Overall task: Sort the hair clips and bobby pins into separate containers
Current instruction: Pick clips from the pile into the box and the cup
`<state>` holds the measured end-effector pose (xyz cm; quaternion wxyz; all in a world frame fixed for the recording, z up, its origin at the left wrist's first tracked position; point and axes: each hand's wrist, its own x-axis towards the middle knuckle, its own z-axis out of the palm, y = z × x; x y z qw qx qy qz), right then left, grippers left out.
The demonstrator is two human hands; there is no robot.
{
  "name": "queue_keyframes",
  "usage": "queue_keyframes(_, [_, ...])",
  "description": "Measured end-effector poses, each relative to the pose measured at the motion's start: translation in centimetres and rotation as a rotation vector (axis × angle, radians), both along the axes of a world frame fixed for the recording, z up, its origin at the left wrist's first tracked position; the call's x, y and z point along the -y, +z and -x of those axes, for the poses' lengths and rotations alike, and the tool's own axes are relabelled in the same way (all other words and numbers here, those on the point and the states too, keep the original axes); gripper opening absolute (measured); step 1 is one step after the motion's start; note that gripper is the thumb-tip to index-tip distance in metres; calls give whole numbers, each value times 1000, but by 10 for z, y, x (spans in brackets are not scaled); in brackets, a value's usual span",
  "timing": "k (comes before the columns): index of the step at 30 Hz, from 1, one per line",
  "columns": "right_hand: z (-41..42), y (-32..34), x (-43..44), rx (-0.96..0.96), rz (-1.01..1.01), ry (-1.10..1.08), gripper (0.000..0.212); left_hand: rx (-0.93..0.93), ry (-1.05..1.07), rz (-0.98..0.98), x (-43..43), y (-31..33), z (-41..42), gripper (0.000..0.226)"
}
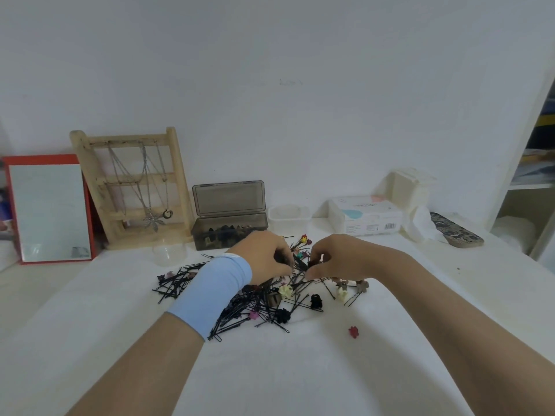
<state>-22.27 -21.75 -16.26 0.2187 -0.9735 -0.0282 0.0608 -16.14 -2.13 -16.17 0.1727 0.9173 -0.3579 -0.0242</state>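
A tangled heap of black bobby pins [240, 307] mixed with small coloured flower clips lies mid-table. My left hand [264, 253], with a blue wrist band, pinches black pins at the heap's far edge. My right hand [333, 259] grips a small black clip [313, 262] right beside it. A black clip [316, 301], a cream clip [285, 291] and a lone red clip [353, 332] lie nearer me. Behind the heap stands a smoky box [231, 228] with its lid up, dark clips inside, and a white tub [289, 219].
A clear round dish [169, 253] sits left of the heap. A wooden necklace stand [135, 187] and a red-framed mirror [48, 211] lean on the wall at left. A tissue pack [365, 216], a cream box [411, 187] and a patterned case [456, 231] are at right.
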Motion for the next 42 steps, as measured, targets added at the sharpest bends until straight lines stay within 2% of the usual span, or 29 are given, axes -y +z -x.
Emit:
queue_keyframes(5, [-10,-4,-14,116,-111,58,9,-70,65,143,-16,-4,-4,33])
queue_keyframes(11, [-42,-4,-35,154,-245,69,17,-2,175,212,-37,-4,-30,20])
queue_keyframes(18, [-139,5,-61,233,-213,24,20,12,366,245,-59,8,-114,17])
queue_keyframes(22, [-195,5,-75,202,-129,45,25,-41,383,247,-65,10,-150,30])
queue_keyframes(25, [-219,-1,-80,187,-26,106,27,-94,324,146,-63,4,-166,50])
queue_keyframes(28, [-231,-7,-78,142,-84,135,33,-156,245,83,-63,-7,-179,68])
queue_keyframes(30, [-233,-8,-76,162,-98,134,36,-166,220,114,-65,-12,-182,70])
queue_keyframes(38, [-199,6,-55,291,-145,137,24,-44,226,264,-61,-9,-158,40])
queue_keyframes(42, [-153,18,-41,185,-103,178,16,-34,171,280,-50,-3,-120,26])
